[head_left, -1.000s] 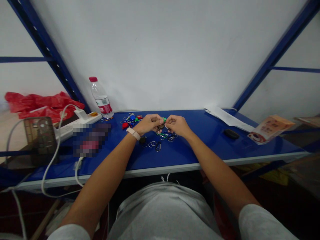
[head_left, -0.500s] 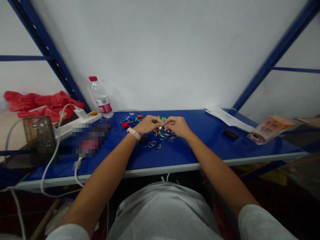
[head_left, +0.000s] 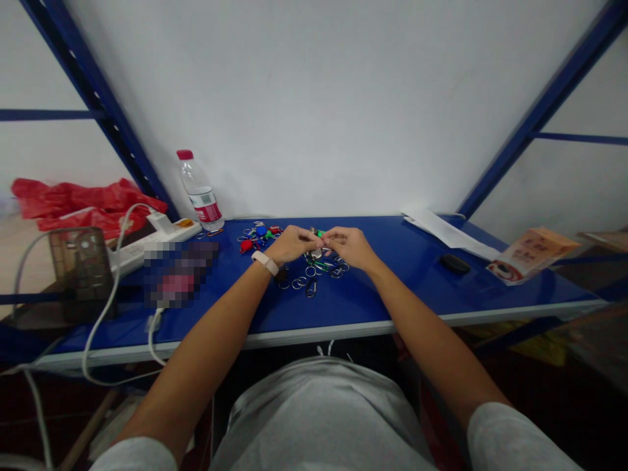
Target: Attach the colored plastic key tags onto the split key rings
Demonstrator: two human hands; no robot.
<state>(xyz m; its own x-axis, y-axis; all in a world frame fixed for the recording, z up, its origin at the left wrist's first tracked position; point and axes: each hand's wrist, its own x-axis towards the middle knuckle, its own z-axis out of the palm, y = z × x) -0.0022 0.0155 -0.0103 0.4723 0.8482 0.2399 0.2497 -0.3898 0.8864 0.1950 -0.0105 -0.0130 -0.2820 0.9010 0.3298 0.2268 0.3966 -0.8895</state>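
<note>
On the head camera I looked down my two bare forearms to the blue worktop (head_left: pixel 392 301). My left hand (head_left: pixel 293 244), with a pale band (head_left: pixel 265 263) on its wrist, and my right hand (head_left: pixel 349 248) met over the middle of the worktop. The fingers (head_left: pixel 309 235) of both hands were together, pinched on what looked like a small metal key ring (head_left: pixel 316 253), though they hid most of it and I couldn't make it out clearly. A green key tag (head_left: pixel 320 233) lay just beyond my fingertips. Loose split rings (head_left: pixel 298 283) and a small dark clip (head_left: pixel 311 290) lay on the worktop just below my hands, and a heap of key tags in red and blue (head_left: pixel 256 237) sat just left of them. Further left stood a water bottle with a red cap (head_left: pixel 200 193), beside a white power strip (head_left: pixel 147 252) with a white cable (head_left: pixel 112 307) trailing off the edge. A blurred patch (head_left: pixel 179 275) covered something there, and a red plastic bag (head_left: pixel 83 203) lay beyond. To the right were a sheet of paper (head_left: pixel 444 232), a small black object (head_left: pixel 454 263) and a printed carton (head_left: pixel 532 255)
</note>
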